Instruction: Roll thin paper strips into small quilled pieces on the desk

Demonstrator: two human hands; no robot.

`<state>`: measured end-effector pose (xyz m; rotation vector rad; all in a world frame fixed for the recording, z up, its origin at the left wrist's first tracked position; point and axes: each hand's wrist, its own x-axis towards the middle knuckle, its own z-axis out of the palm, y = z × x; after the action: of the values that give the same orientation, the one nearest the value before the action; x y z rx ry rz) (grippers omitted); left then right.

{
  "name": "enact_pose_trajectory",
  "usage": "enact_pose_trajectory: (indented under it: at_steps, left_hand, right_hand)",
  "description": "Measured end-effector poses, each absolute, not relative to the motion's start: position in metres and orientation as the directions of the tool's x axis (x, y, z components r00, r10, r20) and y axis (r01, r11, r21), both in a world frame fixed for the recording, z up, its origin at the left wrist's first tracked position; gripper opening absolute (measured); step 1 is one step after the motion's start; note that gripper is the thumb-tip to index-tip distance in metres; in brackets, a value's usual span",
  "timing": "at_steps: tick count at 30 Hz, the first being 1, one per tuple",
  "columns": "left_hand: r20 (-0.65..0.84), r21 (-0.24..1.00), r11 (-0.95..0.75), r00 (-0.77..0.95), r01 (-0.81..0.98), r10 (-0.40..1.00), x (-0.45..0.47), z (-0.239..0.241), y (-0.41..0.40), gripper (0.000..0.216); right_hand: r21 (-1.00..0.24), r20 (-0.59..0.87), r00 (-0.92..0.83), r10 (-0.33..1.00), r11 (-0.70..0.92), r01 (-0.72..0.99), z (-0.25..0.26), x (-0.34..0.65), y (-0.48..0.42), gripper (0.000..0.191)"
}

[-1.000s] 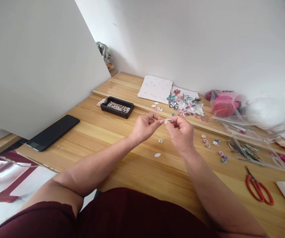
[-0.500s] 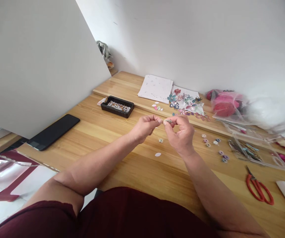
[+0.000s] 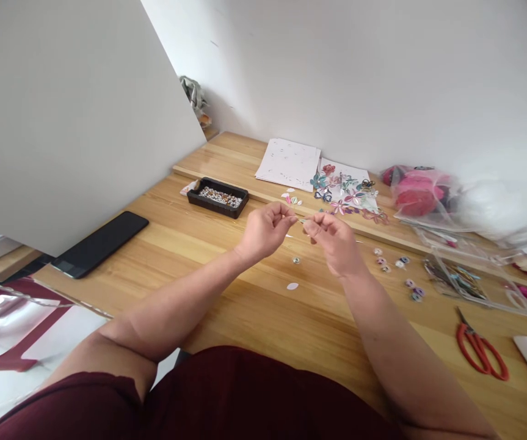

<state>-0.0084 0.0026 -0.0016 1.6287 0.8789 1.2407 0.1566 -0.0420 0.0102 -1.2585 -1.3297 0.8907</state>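
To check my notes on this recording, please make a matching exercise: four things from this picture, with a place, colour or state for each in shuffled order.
Things:
1. scissors
2. phone
3. tray
4. tiny piece

Places, colours, states:
A. at the fingertips of the right hand
B. holding bead-like bits
C. red-handled
D. lying flat beside the grey panel

Pairs: 1-C, 2-D, 3-B, 4-A

Over the worktop [image 3: 254, 318], right of the black tray [image 3: 212, 206], the right hand [image 3: 334, 241] pinches a small piece [image 3: 303, 220] (detail largely hidden by fingers); the left hand [image 3: 265, 232], fingers pinched together, is just beside it. White sheets [image 3: 287, 164] lie beyond and right of the tray, a dark phone [image 3: 101, 244] nearer and left, red-handled scissors [image 3: 479, 349] well apart rightward.
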Motion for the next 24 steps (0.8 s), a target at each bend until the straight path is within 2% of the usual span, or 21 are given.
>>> enact_pose_trajectory:
  at_steps: [2,4,7,10,13,17,20,24]
  left_hand:
    - [0.474,0.835,-0.522,0.254,0.174,0.843,-0.011,-0.003,0.000,0.017]
    - [0.547,0.745,-0.614,0.287,0.260,0.786,-0.013,-0.003,-0.003,0.016]
    - [0.568,0.714,-0.639,0.297,0.287,0.768,-0.013,-0.003,-0.005,0.015]
    - [0.486,0.825,-0.537,0.264,0.176,0.833,-0.010,-0.004,-0.003,0.016]
    - [0.313,0.946,-0.324,0.295,-0.012,0.903,-0.007,-0.005,0.002,0.023]
    - [0.117,0.983,-0.049,0.404,-0.174,0.907,-0.009,-0.001,0.006,0.034]
    - [-0.040,0.973,0.144,0.480,-0.182,0.877,-0.012,0.003,0.007,0.037]
    - [-0.194,0.919,0.354,0.584,-0.172,0.788,-0.015,0.007,0.008,0.035]
  right_hand:
    - [-1.000,-0.012,0.073,0.997,-0.012,-0.011,0.014,0.155,-0.042,0.034]
    - [-0.982,-0.137,0.039,0.990,-0.130,-0.134,0.018,0.153,-0.044,0.033]
    - [-0.969,-0.168,0.057,0.984,-0.154,-0.195,0.019,0.149,-0.045,0.028]
    - [-0.997,0.011,0.153,0.988,0.024,-0.079,0.015,0.147,-0.045,0.020]
    - [-0.949,0.287,0.184,0.940,0.253,0.186,0.010,0.149,-0.045,0.013]
    - [-0.763,0.517,0.054,0.854,0.431,0.482,0.010,0.158,-0.046,0.006]
    - [-0.638,0.596,-0.036,0.802,0.500,0.586,0.015,0.162,-0.047,0.005]
    - [-0.392,0.708,-0.220,0.671,0.633,0.668,0.024,0.164,-0.049,0.009]
